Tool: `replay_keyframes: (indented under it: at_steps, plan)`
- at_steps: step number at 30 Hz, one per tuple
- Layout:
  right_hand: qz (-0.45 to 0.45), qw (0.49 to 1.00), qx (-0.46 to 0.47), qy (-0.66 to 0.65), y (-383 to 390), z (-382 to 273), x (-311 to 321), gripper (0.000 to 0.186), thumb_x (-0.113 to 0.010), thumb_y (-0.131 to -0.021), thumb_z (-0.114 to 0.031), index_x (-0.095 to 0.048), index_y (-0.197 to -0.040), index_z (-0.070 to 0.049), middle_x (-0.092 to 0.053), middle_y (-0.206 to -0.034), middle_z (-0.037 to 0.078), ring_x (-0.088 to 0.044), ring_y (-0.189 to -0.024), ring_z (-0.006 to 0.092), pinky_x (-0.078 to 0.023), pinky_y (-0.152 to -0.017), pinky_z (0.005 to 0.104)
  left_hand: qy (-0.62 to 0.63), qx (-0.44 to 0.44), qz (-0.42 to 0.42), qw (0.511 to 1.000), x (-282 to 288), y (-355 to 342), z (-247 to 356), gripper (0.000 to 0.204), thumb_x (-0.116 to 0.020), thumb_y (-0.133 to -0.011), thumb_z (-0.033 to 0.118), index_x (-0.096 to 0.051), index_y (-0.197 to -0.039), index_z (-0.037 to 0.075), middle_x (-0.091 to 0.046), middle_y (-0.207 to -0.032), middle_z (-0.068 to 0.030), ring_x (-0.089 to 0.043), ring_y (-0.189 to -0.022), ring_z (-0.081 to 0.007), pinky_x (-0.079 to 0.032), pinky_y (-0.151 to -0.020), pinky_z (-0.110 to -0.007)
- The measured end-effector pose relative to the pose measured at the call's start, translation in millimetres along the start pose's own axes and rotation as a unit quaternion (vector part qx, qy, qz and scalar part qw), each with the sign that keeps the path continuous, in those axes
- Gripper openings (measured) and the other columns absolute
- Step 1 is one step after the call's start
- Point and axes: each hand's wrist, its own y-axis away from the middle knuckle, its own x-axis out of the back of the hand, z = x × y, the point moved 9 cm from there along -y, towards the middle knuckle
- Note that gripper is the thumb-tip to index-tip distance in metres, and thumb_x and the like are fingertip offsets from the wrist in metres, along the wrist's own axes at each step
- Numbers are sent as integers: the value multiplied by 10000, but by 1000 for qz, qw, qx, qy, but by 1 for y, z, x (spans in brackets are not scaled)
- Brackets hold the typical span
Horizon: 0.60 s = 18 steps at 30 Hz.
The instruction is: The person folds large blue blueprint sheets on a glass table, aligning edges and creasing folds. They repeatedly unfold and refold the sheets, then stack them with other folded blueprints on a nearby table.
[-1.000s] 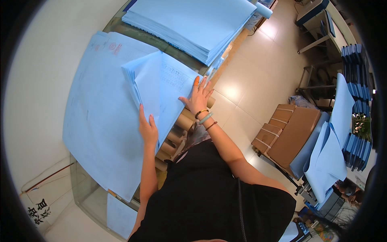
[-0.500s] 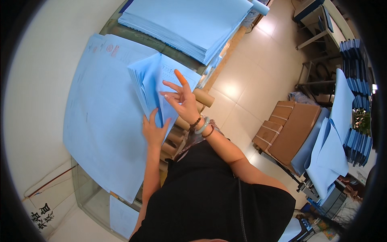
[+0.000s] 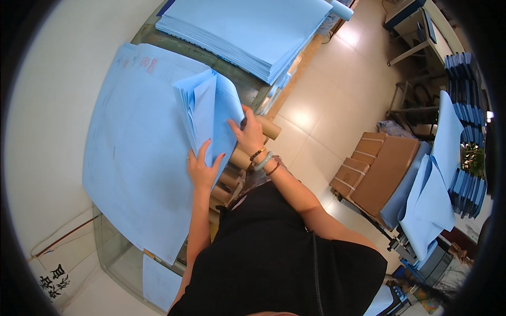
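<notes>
My left hand (image 3: 202, 164) holds the lower part of a folded bundle of blue paper (image 3: 197, 108), its layers fanned at the upper left, lying on large blue sheets (image 3: 134, 147) with red stamps. My right hand (image 3: 248, 131) grips the right edge of the folded paper, thumb on top and the other fingers mostly behind the edge; some orange shows at a fingertip. Bracelets circle my right wrist. Beneath the sheets is a glass-topped table (image 3: 110, 239).
A thick blue paper stack (image 3: 242, 34) lies beyond. Cardboard tubes (image 3: 266, 127) sit under the table's right side. To the right, across tiled floor (image 3: 329, 95), stand brown boxes (image 3: 385, 174), draped blue paper (image 3: 427, 210), dark-edged folders (image 3: 464, 95) and a white desk (image 3: 416, 31).
My right hand has moved from lying spread on the paper to gripping its edge, which is now lifted and curved. My left fingers have shifted onto the bundle, whose top has moved slightly right.
</notes>
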Motion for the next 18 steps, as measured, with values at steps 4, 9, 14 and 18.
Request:
replay_keyframes:
  at_steps: [4, 9, 14, 18]
  plan:
    - [45, 992, -3, -121, -3, 9, 8, 786, -658, -858, -108, -196, -1492, -52, -611, -745, 102, -566, -599, 168, -460, -569, 291, 14, 38, -4, 999, 0, -3, -5, 701, -871, -574, 415, -600, -1190, 221, -552, -1047, -181, -569, -903, -388, -498, -749, -442]
    - [41, 983, 0, -178, -16, 14, 22, 786, -592, -864, 20, -172, -1520, -87, -564, -698, -25, -460, -556, 17, -370, -495, 183, 4, 72, -45, 996, -3, 0, -10, 780, -878, -539, 444, -568, -1224, 240, -527, -1087, -196, -559, -949, -398, -496, -770, -456]
    - [61, 981, -9, -184, -15, 10, 22, 790, -592, -858, 19, -183, -1522, -106, -527, -642, -44, -449, -531, 24, -375, -487, 191, 20, 96, -86, 992, -1, -2, -6, 789, -875, -553, 433, -552, -1247, 240, -516, -1119, -205, -542, -1002, -406, -490, -813, -456]
    - [38, 980, -22, -196, -13, 2, 22, 800, -582, -889, -50, -116, -1532, -144, -546, -664, -9, -490, -557, 60, -423, -510, 216, 27, 127, -104, 986, -4, 3, -11, 760, -875, -584, 368, -547, -1256, 235, -516, -1163, -206, -535, -1035, -408, -476, -857, -457]
